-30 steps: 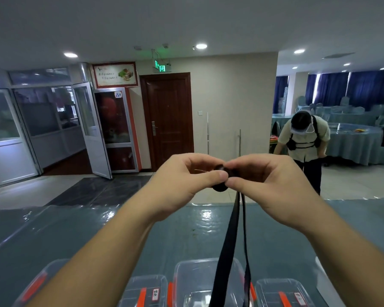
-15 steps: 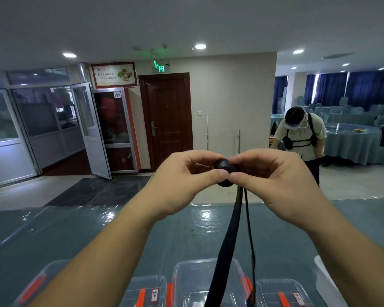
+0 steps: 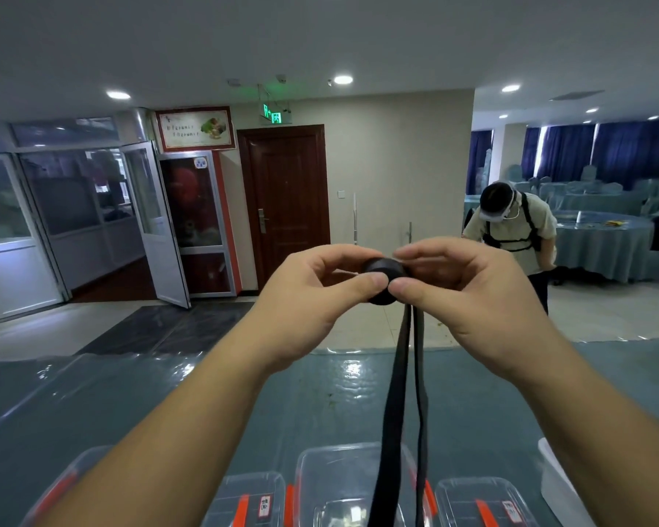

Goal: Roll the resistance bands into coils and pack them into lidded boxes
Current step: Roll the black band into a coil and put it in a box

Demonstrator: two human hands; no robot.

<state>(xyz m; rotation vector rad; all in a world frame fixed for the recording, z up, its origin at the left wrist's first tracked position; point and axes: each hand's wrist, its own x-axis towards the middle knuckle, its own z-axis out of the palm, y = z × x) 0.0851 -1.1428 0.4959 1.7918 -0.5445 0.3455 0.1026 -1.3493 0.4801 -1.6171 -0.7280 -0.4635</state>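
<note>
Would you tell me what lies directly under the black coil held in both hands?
Two loose band strands hang from the coil over the teal table and clear boxes; their lower ends leave the frame.

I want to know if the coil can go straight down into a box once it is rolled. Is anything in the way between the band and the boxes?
Nothing solid lies between the coil, pinched by left hand and right hand, and the clear boxes below. But the unrolled tail hangs over them, and whether their lids are on is unclear.

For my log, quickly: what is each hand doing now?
Left hand: pinches the band coil.
Right hand: pinches the same coil.
</note>
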